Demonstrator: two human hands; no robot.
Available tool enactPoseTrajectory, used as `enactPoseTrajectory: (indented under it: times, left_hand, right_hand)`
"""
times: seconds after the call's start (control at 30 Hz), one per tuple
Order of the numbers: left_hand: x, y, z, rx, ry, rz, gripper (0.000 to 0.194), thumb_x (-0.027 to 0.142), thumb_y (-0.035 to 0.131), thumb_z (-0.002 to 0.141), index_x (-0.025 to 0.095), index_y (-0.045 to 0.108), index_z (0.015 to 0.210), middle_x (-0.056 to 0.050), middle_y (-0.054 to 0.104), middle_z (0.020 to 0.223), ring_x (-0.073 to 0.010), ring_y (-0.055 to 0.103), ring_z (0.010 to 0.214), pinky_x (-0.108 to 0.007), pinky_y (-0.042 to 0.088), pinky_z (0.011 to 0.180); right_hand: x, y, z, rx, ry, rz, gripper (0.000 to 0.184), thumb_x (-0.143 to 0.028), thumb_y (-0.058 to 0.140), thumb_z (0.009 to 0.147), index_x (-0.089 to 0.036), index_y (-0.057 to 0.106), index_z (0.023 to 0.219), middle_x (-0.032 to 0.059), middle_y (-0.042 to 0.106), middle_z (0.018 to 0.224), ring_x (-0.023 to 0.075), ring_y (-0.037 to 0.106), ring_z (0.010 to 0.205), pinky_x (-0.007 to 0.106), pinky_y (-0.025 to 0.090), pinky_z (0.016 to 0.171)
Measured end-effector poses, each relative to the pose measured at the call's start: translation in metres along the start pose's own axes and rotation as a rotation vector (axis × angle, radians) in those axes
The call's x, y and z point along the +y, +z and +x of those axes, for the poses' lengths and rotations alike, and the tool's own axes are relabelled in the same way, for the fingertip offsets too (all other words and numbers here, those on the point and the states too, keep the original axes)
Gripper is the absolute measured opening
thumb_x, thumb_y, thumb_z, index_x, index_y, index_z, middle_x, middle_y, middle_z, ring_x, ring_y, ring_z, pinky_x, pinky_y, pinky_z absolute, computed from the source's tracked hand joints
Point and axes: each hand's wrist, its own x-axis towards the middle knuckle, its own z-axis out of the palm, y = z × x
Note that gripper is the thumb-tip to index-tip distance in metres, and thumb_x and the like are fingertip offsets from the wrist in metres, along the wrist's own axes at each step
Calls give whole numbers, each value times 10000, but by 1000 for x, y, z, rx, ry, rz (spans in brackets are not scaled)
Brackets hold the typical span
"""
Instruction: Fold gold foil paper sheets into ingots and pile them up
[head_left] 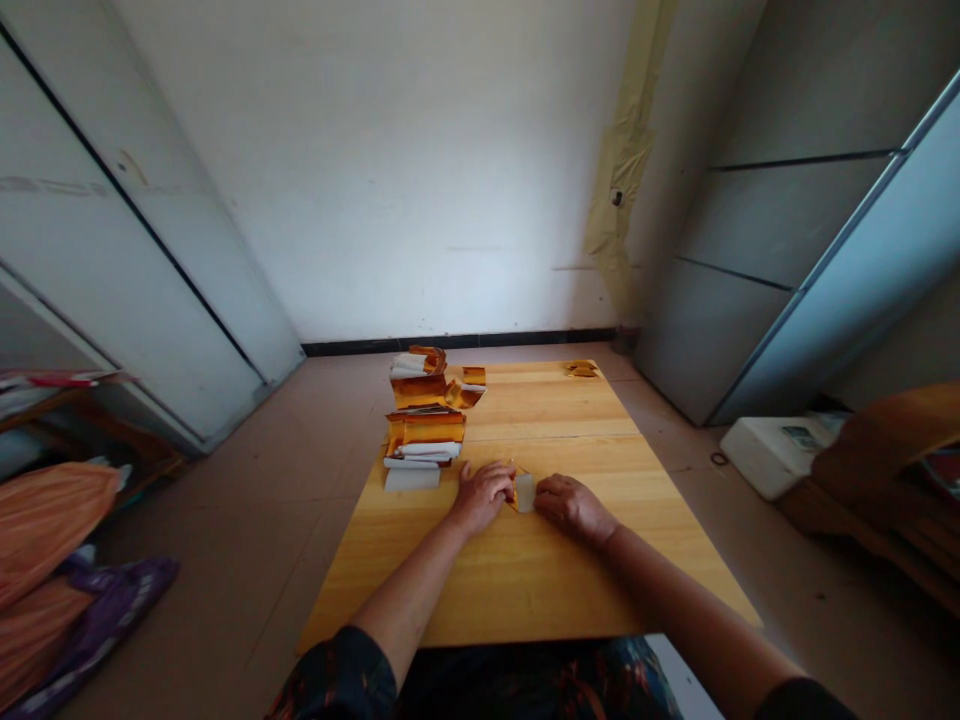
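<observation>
My left hand (480, 497) and my right hand (574, 508) face each other near the middle of a light wooden table (540, 590). Between them stands a small pale rectangular piece (524, 492) with gold foil (512, 497) at its left edge. The fingers of both hands press against it from either side, partly hiding its lower part. Left of my left hand lie untidy stacks of gold foil and white paper (424, 430). A small bit of gold foil (582, 369) lies at the far right corner of the table.
Grey-white metal cabinets (810, 250) stand to the right and another (127, 240) to the left, with a white wall behind. A white box (772, 455) and wooden furniture (877, 480) sit at right. Orange cloth (45, 530) and a purple bag (105, 620) lie at lower left.
</observation>
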Motion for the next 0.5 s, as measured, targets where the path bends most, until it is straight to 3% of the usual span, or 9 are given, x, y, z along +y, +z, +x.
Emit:
enactPoseTrajectory:
  times: [0.17, 0.3, 0.37, 0.5]
  left_hand:
    - [0, 0, 0, -3, 2, 24, 227, 127, 475, 794, 270, 648, 822, 8, 588, 1261, -212, 420, 1259, -557, 87, 1058]
    - [1, 0, -2, 8, 6, 43, 170, 160, 523, 777, 266, 644, 833, -3, 589, 1257, -226, 423, 1254, -559, 84, 1060]
    - [3, -1, -2, 7, 12, 40, 151, 166, 533, 772, 265, 639, 815, 6, 595, 1247, -227, 427, 1250, -564, 87, 1057]
    - [6, -2, -2, -6, -5, 33, 87, 214, 569, 761, 259, 638, 793, 6, 597, 1239, -241, 428, 1245, -571, 93, 1057]
  right_hand:
    - [-6, 3, 7, -122, 4, -69, 257, -204, 396, 934, -171, 609, 794, 60, 607, 839, 145, 515, 745, 256, 403, 685]
    - [-3, 4, 6, -98, 95, 28, 154, -236, 490, 891, -169, 628, 913, 77, 611, 936, 166, 535, 839, 281, 417, 750]
    - [2, 2, 5, -91, 129, 92, 192, -294, 596, 829, -196, 639, 988, 82, 600, 1043, 192, 531, 926, 312, 417, 798]
    - [7, 0, 6, -101, 176, 150, 206, -331, 654, 783, -234, 670, 965, 71, 593, 1090, 211, 522, 974, 346, 411, 822]
